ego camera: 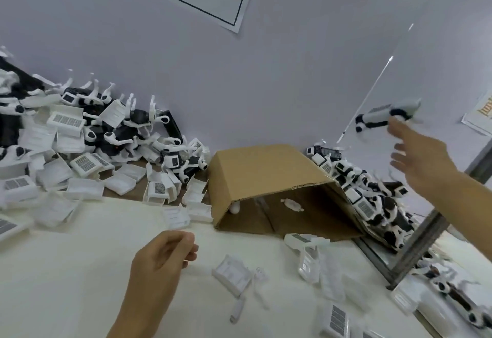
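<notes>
Nearest, the left hand (162,257) hangs over the bench's (66,257) front middle, fingers loosely curled round nothing. Beyond it a cardboard box (266,175) lies on its side. Toward the far right corner the right hand (420,162) is raised, fingers spread. A black-and-white plastic gadget (378,119) is at its fingertips, above a heap (372,199) of similar ones; contact is too blurred to tell. The gadget looks light and stiff, with thin arms that might snap, so hold its thick body.

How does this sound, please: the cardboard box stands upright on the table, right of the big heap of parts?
Not quite: the head view shows the cardboard box lying on its side on the table, right of the big heap of parts.
</notes>
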Demonstrator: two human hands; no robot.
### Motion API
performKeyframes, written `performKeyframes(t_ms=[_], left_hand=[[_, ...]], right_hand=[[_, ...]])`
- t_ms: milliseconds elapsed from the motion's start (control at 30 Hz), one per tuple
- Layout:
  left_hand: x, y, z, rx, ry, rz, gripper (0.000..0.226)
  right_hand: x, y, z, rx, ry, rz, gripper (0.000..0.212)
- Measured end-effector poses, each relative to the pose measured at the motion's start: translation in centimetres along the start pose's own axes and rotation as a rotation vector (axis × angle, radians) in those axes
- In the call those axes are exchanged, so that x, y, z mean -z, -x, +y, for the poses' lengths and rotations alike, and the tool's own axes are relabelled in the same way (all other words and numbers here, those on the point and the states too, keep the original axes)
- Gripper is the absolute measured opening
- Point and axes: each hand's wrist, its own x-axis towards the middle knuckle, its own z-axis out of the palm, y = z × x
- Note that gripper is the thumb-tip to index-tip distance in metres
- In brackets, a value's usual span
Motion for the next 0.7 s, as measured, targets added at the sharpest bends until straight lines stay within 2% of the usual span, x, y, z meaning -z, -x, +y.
performKeyframes(t_ms=[67,167,233,333,433,500,567,633,700], left_hand=[[0.2,-0.1,0.1,0.004,0.006,0.011,0.014],[0.2,-0.2,0.2,0.008,-0.003,0.021,0.015],[0.3,-0.2,0.1,0.021,-0.011,0.024,0.015],[0.2,-0.2,0.1,0.034,-0.010,0.032,0.016],[0.2,-0.2,0.0,0.038,-0.040,0.048,0.019],[0.3,-0.3,0.0,0.044,-0.060,0.056,0.019],[0.4,-0.4,0.0,0.049,-0.080,0.052,0.019],[0.5,-0.4,0.1,0.047,-0.089,0.046,0.018],[0.7,-0.5,0.2,0.051,-0.104,0.034,0.017]], right_hand=[[-1.2,-0.8,1.3,-0.049,0.135,-0.085,0.051],[-5.1,1.1,4.8,-0.001,0.331,-0.242,0.021],[-8.7,3.3,6.6,0.086,0.427,-0.357,0.014],[-14.7,6.1,8.1,0.290,0.432,-0.499,0.018],[-21.9,8.1,9.1,0.417,0.510,-0.673,0.019],[-26.8,8.9,9.8,0.461,0.520,-0.752,0.038],[-31.1,9.5,10.1,0.476,0.478,-0.796,0.052],[-34.6,9.6,10.9,0.508,0.525,-0.808,0.057],[-36.3,9.4,12.1,0.533,0.630,-0.671,0.049]])
